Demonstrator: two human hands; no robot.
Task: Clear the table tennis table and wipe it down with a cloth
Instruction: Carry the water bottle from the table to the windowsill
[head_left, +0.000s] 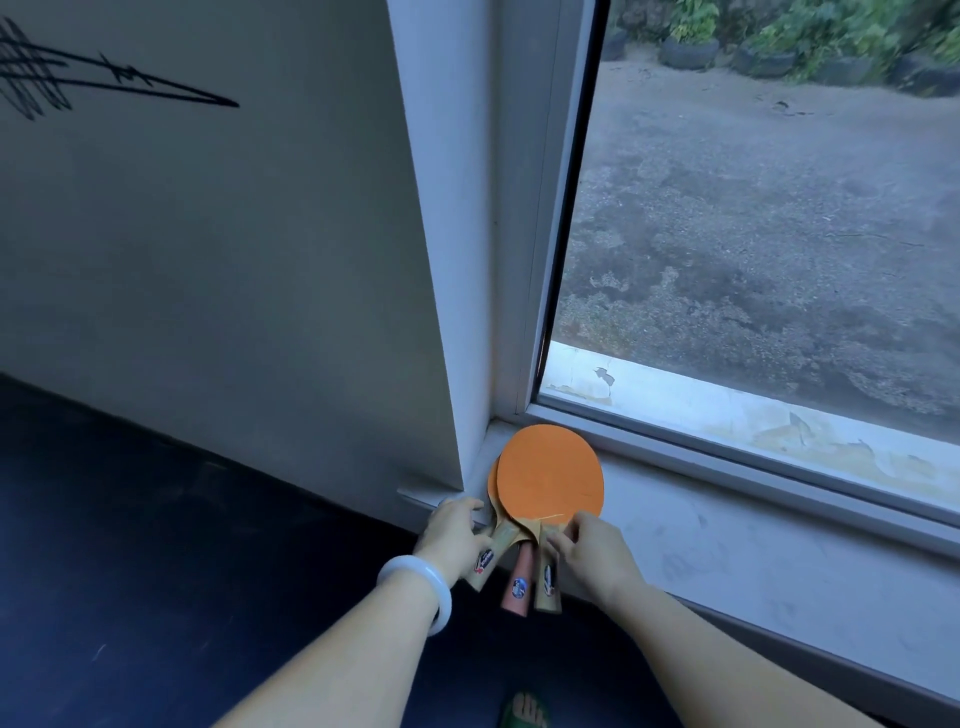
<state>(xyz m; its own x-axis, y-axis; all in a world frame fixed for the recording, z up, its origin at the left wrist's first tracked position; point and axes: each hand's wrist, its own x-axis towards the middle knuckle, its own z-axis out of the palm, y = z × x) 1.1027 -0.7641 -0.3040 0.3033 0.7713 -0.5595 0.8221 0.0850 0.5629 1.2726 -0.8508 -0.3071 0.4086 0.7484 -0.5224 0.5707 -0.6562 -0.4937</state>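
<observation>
Sill (701, 535) by window holds stacked bats (550, 478), blades on ledge, handles overhanging. Left hand (452, 535) & right hand (592, 551) each pinch a handle w/ curled fingers. Bats prob light, stiff, rubber grippy; take by handles.

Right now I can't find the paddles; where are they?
The paddles lie stacked in the window sill's left corner, handles overhanging, between the left hand and right hand.
</observation>
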